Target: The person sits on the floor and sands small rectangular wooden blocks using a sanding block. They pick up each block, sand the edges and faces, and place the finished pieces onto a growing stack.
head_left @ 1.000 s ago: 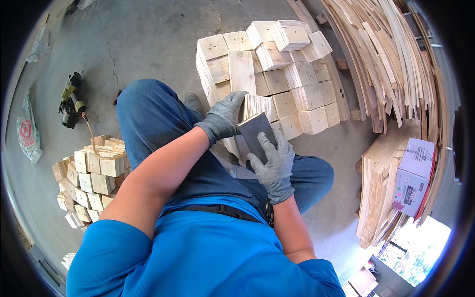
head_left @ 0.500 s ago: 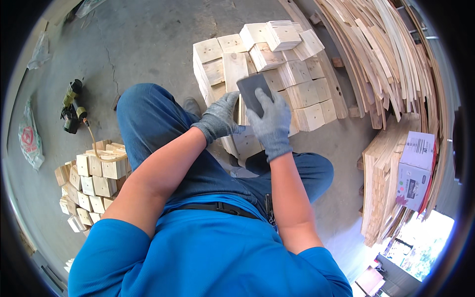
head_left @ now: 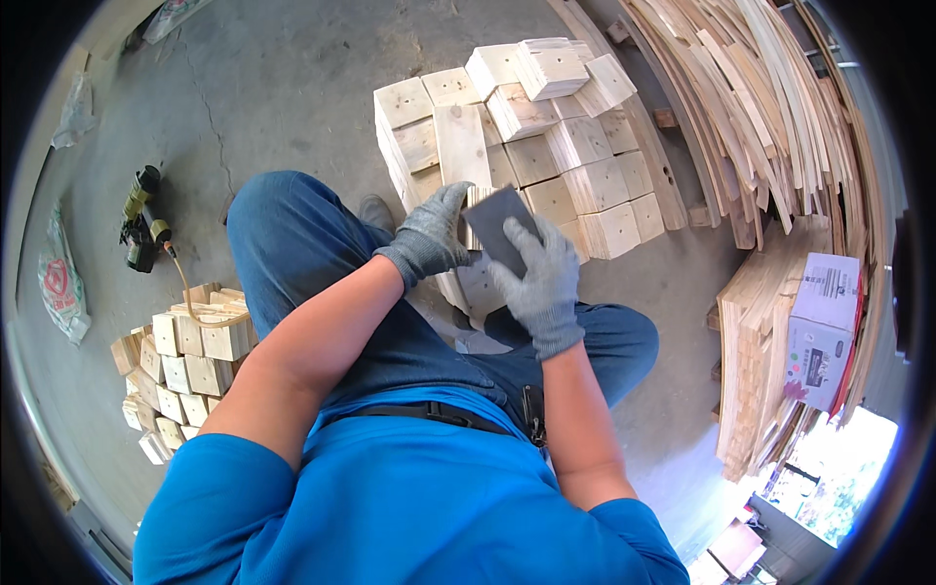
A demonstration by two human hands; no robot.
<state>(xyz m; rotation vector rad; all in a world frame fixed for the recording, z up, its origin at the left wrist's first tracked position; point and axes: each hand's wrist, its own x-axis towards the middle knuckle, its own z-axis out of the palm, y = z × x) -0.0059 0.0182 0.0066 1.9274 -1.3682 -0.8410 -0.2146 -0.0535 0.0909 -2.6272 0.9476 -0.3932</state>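
Both my hands wear grey knit gloves. My right hand (head_left: 541, 278) grips a flat, dark grey rectangular block that looks like a sanding block (head_left: 501, 230). My left hand (head_left: 434, 234) is closed around the side of a pale wooden block (head_left: 476, 198) with layered edges, in front of my lap. The sanding block overlaps this wooden block from the right, so whether they touch is hard to tell. Just beyond my hands stands a stack of light wooden blocks (head_left: 531, 161), many with small dark holes in their faces.
On the floor at left lie a green-and-black nail gun (head_left: 144, 219) with a tan hose and a second pile of wooden blocks (head_left: 185, 375). Long wooden strips (head_left: 731, 107) are heaped at far right, near a white carton (head_left: 822, 327). Plastic bags (head_left: 63, 283) lie along the left.
My right hand and the sanding block have moved down toward me, uncovering more of the stack behind. My left hand stays almost in place on the wooden block.
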